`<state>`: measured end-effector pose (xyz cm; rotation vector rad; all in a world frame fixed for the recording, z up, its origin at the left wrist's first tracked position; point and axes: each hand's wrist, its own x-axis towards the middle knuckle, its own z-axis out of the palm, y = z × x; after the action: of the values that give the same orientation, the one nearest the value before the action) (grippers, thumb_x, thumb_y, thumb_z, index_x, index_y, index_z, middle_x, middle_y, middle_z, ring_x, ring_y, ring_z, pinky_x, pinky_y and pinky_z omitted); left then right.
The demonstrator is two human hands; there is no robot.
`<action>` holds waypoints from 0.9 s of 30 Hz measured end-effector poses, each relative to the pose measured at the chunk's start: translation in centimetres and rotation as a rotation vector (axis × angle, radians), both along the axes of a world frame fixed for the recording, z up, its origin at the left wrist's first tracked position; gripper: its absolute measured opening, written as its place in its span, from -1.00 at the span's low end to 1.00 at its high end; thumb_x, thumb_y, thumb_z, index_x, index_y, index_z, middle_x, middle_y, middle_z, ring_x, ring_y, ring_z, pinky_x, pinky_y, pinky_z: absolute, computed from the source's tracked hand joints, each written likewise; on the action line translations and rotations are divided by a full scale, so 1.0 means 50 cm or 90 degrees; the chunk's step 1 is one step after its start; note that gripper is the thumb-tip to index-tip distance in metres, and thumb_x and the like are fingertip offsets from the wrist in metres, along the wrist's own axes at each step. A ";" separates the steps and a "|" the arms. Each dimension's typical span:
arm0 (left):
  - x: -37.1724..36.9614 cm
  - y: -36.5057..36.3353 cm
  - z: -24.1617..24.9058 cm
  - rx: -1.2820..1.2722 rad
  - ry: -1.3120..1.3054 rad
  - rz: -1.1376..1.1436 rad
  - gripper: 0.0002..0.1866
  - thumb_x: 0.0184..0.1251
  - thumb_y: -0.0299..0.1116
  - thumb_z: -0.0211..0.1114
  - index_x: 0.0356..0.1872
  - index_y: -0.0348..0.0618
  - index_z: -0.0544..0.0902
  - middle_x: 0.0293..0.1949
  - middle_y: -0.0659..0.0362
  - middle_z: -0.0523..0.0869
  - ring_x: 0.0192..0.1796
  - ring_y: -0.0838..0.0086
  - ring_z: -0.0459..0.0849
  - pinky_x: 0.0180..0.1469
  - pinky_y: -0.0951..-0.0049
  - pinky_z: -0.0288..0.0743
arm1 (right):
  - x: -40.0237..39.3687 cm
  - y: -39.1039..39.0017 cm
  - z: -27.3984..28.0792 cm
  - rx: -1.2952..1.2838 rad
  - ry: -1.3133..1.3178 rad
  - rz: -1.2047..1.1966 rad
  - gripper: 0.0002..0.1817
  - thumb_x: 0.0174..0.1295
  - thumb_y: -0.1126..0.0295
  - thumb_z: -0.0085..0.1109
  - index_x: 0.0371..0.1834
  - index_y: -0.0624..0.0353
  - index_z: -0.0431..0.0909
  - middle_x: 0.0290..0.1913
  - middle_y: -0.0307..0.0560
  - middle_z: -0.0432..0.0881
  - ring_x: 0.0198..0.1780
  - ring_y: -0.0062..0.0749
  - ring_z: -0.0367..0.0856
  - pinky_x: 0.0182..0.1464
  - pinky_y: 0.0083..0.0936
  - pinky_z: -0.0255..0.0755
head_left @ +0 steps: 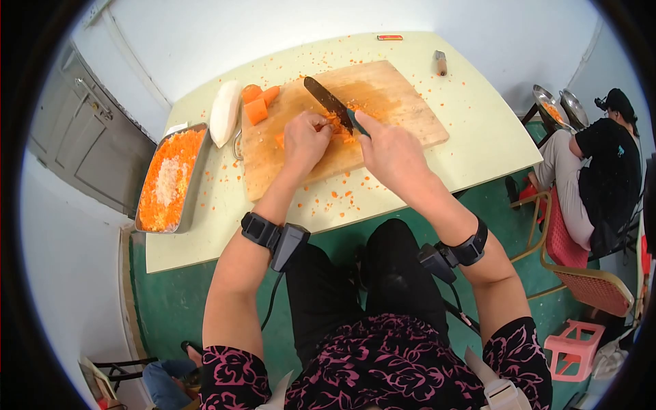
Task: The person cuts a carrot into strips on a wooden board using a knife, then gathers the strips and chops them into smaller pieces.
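My right hand (395, 152) grips the handle of a dark-bladed kitchen knife (326, 99), its blade angled up and left over the wooden cutting board (403, 89). Beside the blade, my left hand (307, 140) has its fingers curled and pressed down on carrot (335, 130); the fingers partly hide it. Small chopped orange bits lie around the knife. On the board's upper left corner rest thick carrot pieces (256, 111). Left of the board lies a long peeled white radish (225, 113).
A metal tray (184, 222) of diced carrot with paler bits on top stands at the table's left edge. A small brown-handled tool (441, 63) and a red wrapper (389, 37) lie at the back. Another person (601, 164) sits at right near metal pans (547, 102).
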<state>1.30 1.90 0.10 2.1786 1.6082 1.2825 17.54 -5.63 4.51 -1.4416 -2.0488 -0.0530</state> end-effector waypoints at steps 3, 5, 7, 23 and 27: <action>0.002 -0.004 0.001 -0.041 -0.034 0.001 -0.83 0.04 -0.42 0.32 -0.34 -0.27 0.69 -0.39 0.03 0.71 -0.39 0.38 0.69 -0.31 0.49 0.51 | 0.000 -0.006 0.020 0.002 0.033 -0.005 -0.62 0.14 0.43 0.04 0.04 0.32 0.43 -0.57 0.11 0.57 -0.51 -0.04 0.58 -0.45 -0.26 0.47; 0.005 -0.004 -0.002 -0.051 -0.052 -0.003 -0.83 0.05 -0.43 0.31 -0.33 -0.27 0.69 -0.41 0.03 0.71 -0.41 0.40 0.69 -0.31 0.50 0.51 | -0.004 -0.007 0.018 0.008 0.040 -0.005 -0.62 0.14 0.43 0.04 0.05 0.32 0.43 -0.58 0.11 0.57 -0.51 -0.04 0.58 -0.45 -0.26 0.47; 0.004 -0.003 -0.006 -0.022 -0.047 -0.011 -0.84 0.05 -0.43 0.30 -0.33 -0.27 0.69 -0.43 0.03 0.71 -0.41 0.42 0.69 -0.31 0.50 0.51 | -0.009 -0.004 0.002 0.021 0.026 0.000 -0.62 0.15 0.43 0.04 0.05 0.32 0.42 -0.58 0.12 0.56 -0.50 -0.04 0.58 -0.45 -0.26 0.47; 0.005 0.001 -0.007 -0.047 -0.068 -0.004 -0.86 0.07 -0.45 0.29 -0.35 -0.27 0.69 -0.45 0.03 0.72 -0.43 0.43 0.69 -0.34 0.50 0.51 | -0.006 -0.006 0.022 -0.020 0.049 -0.023 -0.62 0.14 0.44 0.05 0.06 0.29 0.43 -0.55 0.17 0.57 -0.48 -0.01 0.58 -0.41 -0.23 0.46; 0.000 -0.002 -0.005 -0.025 -0.035 -0.004 -0.85 0.06 -0.45 0.29 -0.35 -0.28 0.69 -0.40 0.04 0.71 -0.40 0.40 0.69 -0.31 0.50 0.51 | -0.011 -0.002 0.006 -0.029 0.055 -0.022 -0.62 0.15 0.42 0.08 0.07 0.23 0.46 -0.56 0.19 0.56 -0.45 0.03 0.57 -0.35 -0.18 0.45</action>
<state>1.32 1.80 -0.16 2.1046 1.5919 1.2866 17.00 -5.76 4.83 -1.4808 -1.9673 0.0423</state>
